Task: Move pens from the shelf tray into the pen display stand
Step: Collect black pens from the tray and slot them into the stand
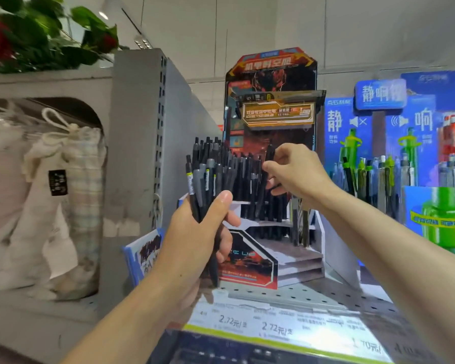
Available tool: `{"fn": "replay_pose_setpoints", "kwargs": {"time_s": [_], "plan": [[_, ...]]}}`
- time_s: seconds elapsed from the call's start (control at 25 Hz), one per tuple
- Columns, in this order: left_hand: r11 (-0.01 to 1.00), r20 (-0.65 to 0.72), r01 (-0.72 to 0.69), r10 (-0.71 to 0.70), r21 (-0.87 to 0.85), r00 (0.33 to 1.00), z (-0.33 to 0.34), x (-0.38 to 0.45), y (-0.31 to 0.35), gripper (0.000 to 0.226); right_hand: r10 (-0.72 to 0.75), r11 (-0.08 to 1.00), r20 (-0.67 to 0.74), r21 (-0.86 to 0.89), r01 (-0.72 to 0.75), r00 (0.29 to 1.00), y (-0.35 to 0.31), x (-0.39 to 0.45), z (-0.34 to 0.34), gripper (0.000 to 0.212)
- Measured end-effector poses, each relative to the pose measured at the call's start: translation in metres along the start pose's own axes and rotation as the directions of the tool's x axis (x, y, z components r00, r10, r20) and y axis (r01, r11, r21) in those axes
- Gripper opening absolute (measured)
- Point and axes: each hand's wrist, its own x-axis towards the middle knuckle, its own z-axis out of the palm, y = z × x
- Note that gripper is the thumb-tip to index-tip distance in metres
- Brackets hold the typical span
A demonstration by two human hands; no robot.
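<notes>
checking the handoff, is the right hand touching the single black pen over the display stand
Touching. The head view shows the right hand pinching the single black pen between thumb and fingers.

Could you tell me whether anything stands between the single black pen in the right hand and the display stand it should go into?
Nothing separate blocks it. The right hand pinches one black pen directly above the tiered cardboard display stand, whose upper tier is crowded with standing black pens.

The pen display stand is sitting at frame centre on the shelf, with the left hand lying before it at lower centre, gripping a bundle of pens. The right hand is reaching in from the right, pinching 1 pen among the stand's upright pens. A cloth bag is sitting at the left, a second display at the right.
</notes>
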Motion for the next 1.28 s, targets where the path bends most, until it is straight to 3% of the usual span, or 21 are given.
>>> {"fn": "replay_pose_setpoints", "kwargs": {"time_s": [0.2, 0.6, 0.96, 1.12, 1.28], "plan": [[0.998, 0.021, 0.016, -0.014, -0.066, 1.000, 0.007, 0.000, -0.010, 0.044, 0.000, 0.999, 0.018, -0.051, 0.000, 1.000, 0.005, 0.006, 0.002, 0.011], [1.000, 0.005, -0.001, 0.001, -0.025, 1.000, 0.008, 0.000, -0.011, 0.046, 0.019, 0.983, 0.086, -0.186, -0.003, 0.996, 0.006, 0.005, 0.008, 0.016], [1.000, 0.011, 0.016, -0.016, -0.001, 1.000, 0.009, 0.000, -0.007, 0.052, 0.279, 0.885, 0.270, -0.446, -0.137, 0.922, -0.013, 0.000, 0.013, 0.026], [1.000, 0.005, 0.004, -0.004, -0.005, 1.000, 0.009, 0.001, -0.005, 0.047, 0.309, 0.810, 0.289, -0.579, -0.091, 0.906, -0.025, -0.003, 0.016, 0.028], [1.000, 0.017, 0.021, -0.021, -0.001, 1.000, 0.012, 0.002, -0.002, 0.045, 0.298, 0.797, 0.327, -0.602, -0.046, 0.897, -0.028, -0.007, 0.011, 0.024]]}}
